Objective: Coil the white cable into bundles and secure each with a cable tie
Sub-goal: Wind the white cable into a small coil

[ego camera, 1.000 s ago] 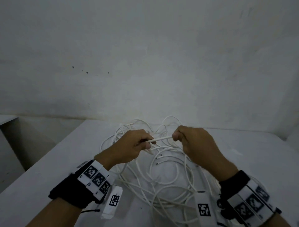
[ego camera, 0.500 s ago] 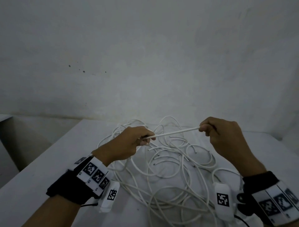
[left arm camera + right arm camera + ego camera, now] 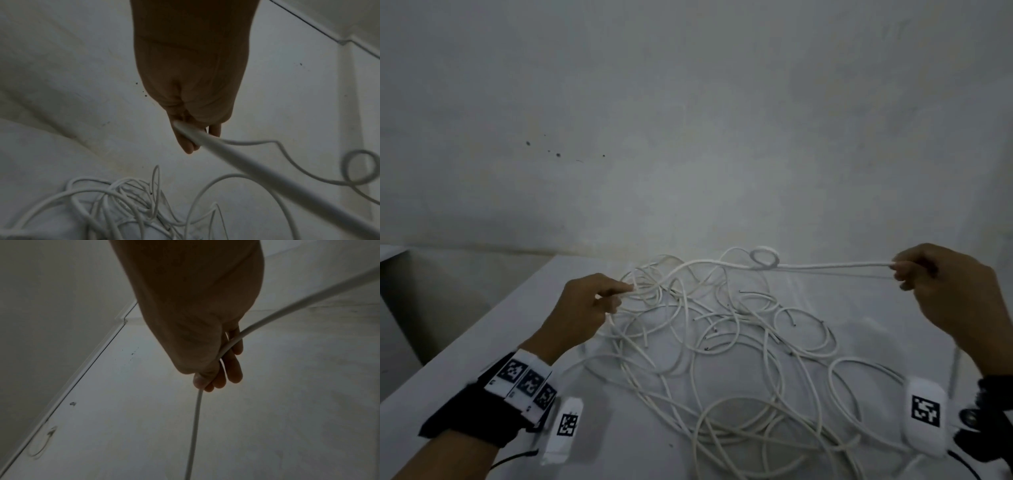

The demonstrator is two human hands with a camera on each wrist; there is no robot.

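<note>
A tangle of white cable (image 3: pixel 722 342) lies spread over the white table (image 3: pixel 465 359). One strand is lifted out of the tangle and stretched between my hands, with a small loop (image 3: pixel 765 257) in its middle. My left hand (image 3: pixel 599 301) pinches one end of this strand at the tangle's left side; the left wrist view shows the fingers (image 3: pixel 185 139) curled round the cable (image 3: pixel 236 159). My right hand (image 3: pixel 928 277) is raised far to the right and grips the strand (image 3: pixel 835 265). In the right wrist view the cable (image 3: pixel 197 410) runs through the curled fingers (image 3: pixel 226 369).
A plain white wall (image 3: pixel 688 120) rises just behind the table. The table's left edge (image 3: pixel 482 325) drops off to a lower grey surface (image 3: pixel 400 308). Loose cable loops (image 3: pixel 756 428) reach toward the near edge between my forearms.
My right hand has pulled the strand far to the right and slightly up, lengthening the stretch between the hands. A small loop now shows in it. The left hand has stayed put.
</note>
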